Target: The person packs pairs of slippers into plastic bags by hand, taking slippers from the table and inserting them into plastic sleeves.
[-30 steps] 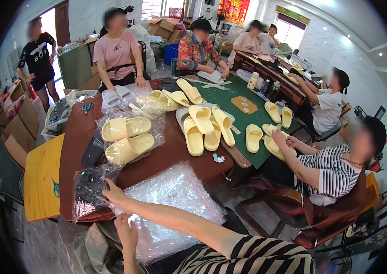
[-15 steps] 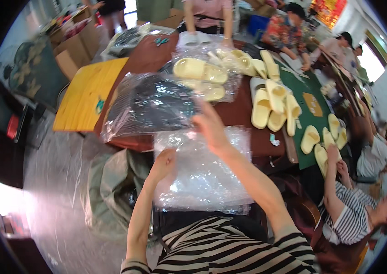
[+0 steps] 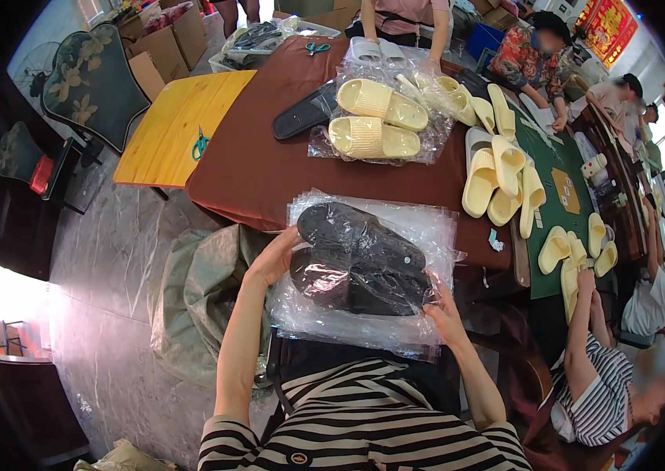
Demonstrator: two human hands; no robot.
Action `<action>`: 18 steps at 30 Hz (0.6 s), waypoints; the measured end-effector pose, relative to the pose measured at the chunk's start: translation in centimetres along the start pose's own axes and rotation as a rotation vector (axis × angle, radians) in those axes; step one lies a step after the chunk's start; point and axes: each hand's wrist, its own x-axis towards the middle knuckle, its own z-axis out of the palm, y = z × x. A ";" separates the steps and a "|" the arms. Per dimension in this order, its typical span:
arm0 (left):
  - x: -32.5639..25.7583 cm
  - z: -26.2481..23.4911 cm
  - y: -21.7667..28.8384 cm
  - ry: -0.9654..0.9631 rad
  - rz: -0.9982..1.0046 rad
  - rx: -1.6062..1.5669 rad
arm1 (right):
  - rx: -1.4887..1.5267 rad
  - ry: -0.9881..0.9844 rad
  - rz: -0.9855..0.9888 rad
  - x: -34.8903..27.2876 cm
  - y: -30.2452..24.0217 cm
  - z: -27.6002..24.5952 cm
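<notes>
A pair of black slippers (image 3: 356, 259) in a clear plastic bag lies over a stack of clear plastic bags (image 3: 348, 326) across my lap. My left hand (image 3: 274, 257) grips the bagged slippers at their left end, its thumb up by the rounded tips. At the opposite end my right hand (image 3: 444, 314) pinches the bag's plastic near the lower right corner. Beyond my hands, bagged cream slippers (image 3: 376, 137) rest on the brown-covered table (image 3: 246, 173). Beside them a loose black slipper (image 3: 301, 116) lies partly under the plastic.
More cream slippers (image 3: 497, 184) stand at the table's right edge, by a green mat (image 3: 548, 149). Scissors (image 3: 201, 146) lie on a yellow table (image 3: 168, 125). A crumpled sack (image 3: 199, 306) sits on the floor at left. Several co-workers sit or stand around.
The bagged black slippers have come down from above the table onto the bag stack. My left hand has gone from a loose fist to holding their left end; my right hand has moved rightward.
</notes>
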 end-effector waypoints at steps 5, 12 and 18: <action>0.7 0.0 -1.4 0.128 0.094 0.087 | -0.015 0.044 -0.089 -0.6 0.7 -0.2; 3.0 -4.2 -5.1 0.330 0.043 0.506 | -0.351 0.197 0.327 -1.6 1.1 -3.0; 3.4 -1.7 -5.1 0.527 0.127 1.266 | -1.142 0.342 -0.478 -0.2 -3.0 -2.4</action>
